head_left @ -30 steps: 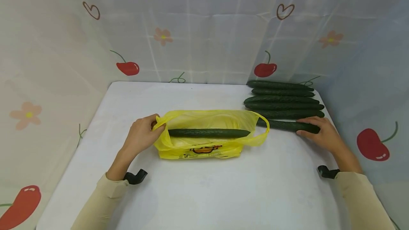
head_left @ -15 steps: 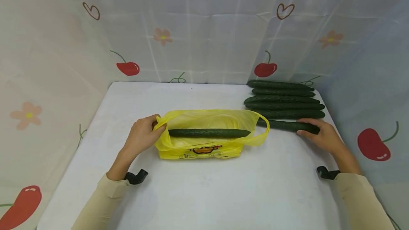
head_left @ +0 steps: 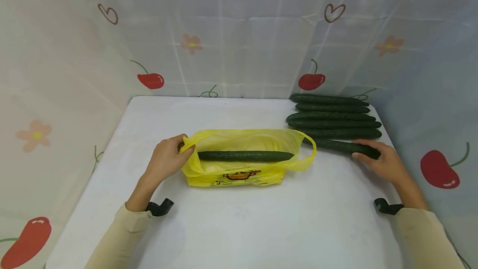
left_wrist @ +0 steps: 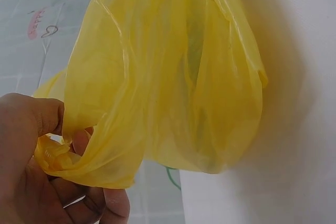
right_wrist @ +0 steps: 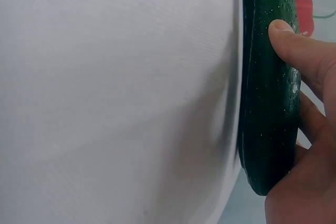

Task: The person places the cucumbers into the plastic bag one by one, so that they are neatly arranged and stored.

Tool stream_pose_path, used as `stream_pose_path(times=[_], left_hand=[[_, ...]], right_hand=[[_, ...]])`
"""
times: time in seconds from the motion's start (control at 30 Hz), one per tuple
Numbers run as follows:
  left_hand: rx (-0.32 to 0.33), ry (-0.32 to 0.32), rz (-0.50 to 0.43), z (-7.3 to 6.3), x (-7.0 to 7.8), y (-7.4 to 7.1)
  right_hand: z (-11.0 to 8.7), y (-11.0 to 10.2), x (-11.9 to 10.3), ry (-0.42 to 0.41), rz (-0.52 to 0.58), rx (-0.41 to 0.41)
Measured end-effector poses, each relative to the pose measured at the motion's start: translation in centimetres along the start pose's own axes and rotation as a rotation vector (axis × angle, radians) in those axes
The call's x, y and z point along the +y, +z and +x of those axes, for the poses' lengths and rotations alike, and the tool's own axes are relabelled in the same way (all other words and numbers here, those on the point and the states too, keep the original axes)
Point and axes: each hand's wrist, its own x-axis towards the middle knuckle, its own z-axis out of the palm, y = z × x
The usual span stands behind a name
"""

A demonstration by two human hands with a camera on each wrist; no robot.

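Observation:
My left hand (head_left: 168,155) pinches the left handle of a yellow plastic bag (head_left: 233,177), its thumb and fingers curled round the bunched film (left_wrist: 58,156) in the left wrist view. Inside the bag's open mouth lies one cucumber (head_left: 244,156), lengthwise. Over at the right, my right hand (head_left: 384,163) grips the near end of another cucumber (head_left: 343,146) between thumb and fingers. The right wrist view has that cucumber (right_wrist: 270,93) close along the table, thumb on its upper side. Its far end passes behind the bag's right handle.
Several more cucumbers (head_left: 332,123) lie side by side at the table's back right corner, just beyond the gripped one. A printed curtain (head_left: 242,45) hangs behind and along both sides of the white table (head_left: 239,227). Both wrists wear black camera mounts (head_left: 159,207).
Over the last half second my right hand has shifted slightly right with the cucumber, whose near end now angles a little toward me. My left hand and the bag stay almost still.

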Motion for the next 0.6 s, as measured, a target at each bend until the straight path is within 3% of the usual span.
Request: stream_pose_path(times=[0.6], left_hand=[[0.01, 0.021, -0.007, 0.0, 0.3, 0.0]], right_hand=[[-1.2, -3.1, -2.5, 0.082, -0.006, 0.0]])
